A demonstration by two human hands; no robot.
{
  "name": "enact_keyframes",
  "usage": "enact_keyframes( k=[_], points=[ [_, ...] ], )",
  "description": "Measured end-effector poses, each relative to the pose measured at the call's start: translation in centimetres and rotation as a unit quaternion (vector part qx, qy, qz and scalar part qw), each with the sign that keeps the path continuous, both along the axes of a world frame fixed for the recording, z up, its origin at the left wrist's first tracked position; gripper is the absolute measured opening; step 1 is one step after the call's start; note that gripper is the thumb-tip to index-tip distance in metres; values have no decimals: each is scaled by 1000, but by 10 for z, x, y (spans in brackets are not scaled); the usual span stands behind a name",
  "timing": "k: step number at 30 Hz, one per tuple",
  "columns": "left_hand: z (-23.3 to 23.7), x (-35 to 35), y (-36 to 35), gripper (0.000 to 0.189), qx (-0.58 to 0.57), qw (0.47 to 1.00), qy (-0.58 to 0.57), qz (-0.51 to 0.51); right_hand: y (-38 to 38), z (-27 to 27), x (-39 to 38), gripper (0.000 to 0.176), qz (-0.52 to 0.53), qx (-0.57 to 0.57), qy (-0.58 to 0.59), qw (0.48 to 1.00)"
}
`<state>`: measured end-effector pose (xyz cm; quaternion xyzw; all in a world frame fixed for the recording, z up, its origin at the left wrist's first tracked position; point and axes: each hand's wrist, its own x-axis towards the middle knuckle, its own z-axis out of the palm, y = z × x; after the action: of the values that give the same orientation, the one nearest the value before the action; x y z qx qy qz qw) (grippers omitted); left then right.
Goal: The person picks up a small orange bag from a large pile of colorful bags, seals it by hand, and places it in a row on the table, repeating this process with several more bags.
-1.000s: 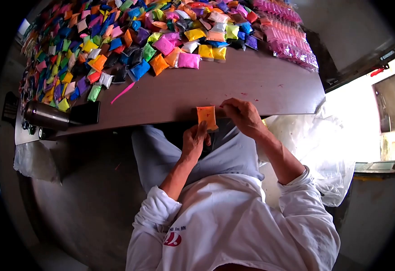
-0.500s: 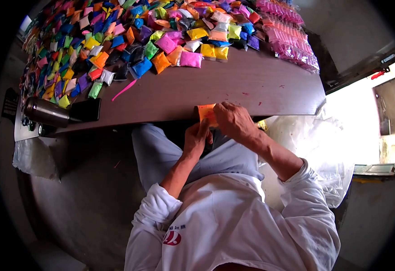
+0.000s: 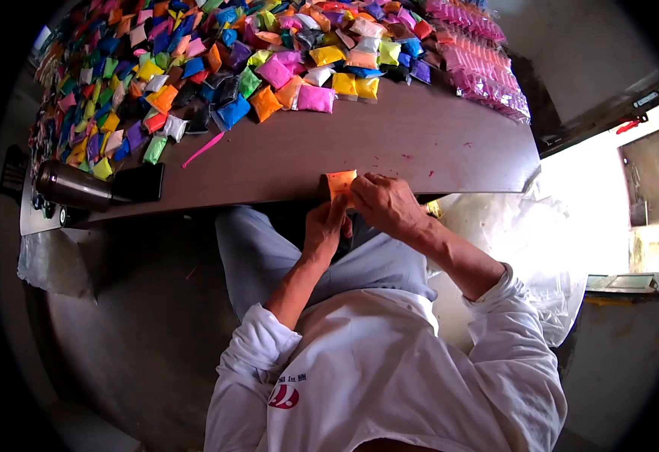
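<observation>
Across the upper half of the view, a brown table is seen, with its front edge placed just beyond the lap of the seated person. At far left, below the table's corner, a clear plastic bag can be noticed; its contents cannot be told. Near this corner, a dark bottle is set beside a flat black object; what is in the bottle is hidden. Behind them, the left and the back of the table are covered by many small packets, with coloured filling seen through their clear wrapping. A thin pink strip is left just before them, and from there a bare band of surface is widened toward the right. At the front edge, above the lap, an orange packet marked with red spots is pinched between thumb and fingers of the left hand. By the right hand, with its fingers bent together, the packet's right side is reached; whether it is gripped cannot be told. Farther right, small red bits are scattered, pink bagged pieces are lined in rows, and clear plastic sheeting is gathered below the edge.
</observation>
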<state>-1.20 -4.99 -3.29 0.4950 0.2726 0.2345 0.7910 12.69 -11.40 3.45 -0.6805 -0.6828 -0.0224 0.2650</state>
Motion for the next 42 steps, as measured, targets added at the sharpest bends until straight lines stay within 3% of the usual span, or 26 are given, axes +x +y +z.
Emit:
enact_keyframes(
  k=[2, 3, 7, 9, 15, 20, 23, 28, 32, 37, 42],
  points=[
    [-1, 1, -1, 44, 29, 999, 18, 4, 4, -6, 8, 8, -37, -48, -35, 998],
    [3, -1, -3, 44, 29, 999, 19, 3, 9, -10, 18, 11, -40, 32, -54, 997],
    [13, 0, 0, 49, 36, 997, 62, 13, 4, 13, 12, 8, -23, 19, 42, 999],
    [7, -3, -4, 49, 13, 998, 65, 3, -2, 4, 2, 5, 22, 1, 12, 1000],
    [12, 4, 1, 47, 45, 998, 37, 12, 12, -2, 15, 7, -41, -8, 42, 998],
    [0, 3, -1, 46, -6, 999, 34, 16, 7, 1, 11, 11, -71, 5, 64, 995],
    [-1, 2, -2, 45, -5, 1000, 17, 10, -1, -2, -1, 6, -10, 3, 39, 999],
    [10, 3, -4, 44, 34, 999, 15, 14, 13, -1, 28, 7, -107, 2, 43, 993],
    [-2, -1, -8, 44, -5, 1000, 25, 13, 0, 6, 0, 8, 23, 12, 39, 999],
    [9, 2, -3, 47, 41, 999, 31, 4, 7, -11, 29, 10, -53, 7, 17, 998],
    [4, -4, -5, 47, 10, 999, 42, 2, -8, 6, 1, 9, -3, 16, 42, 999]
  ],
)
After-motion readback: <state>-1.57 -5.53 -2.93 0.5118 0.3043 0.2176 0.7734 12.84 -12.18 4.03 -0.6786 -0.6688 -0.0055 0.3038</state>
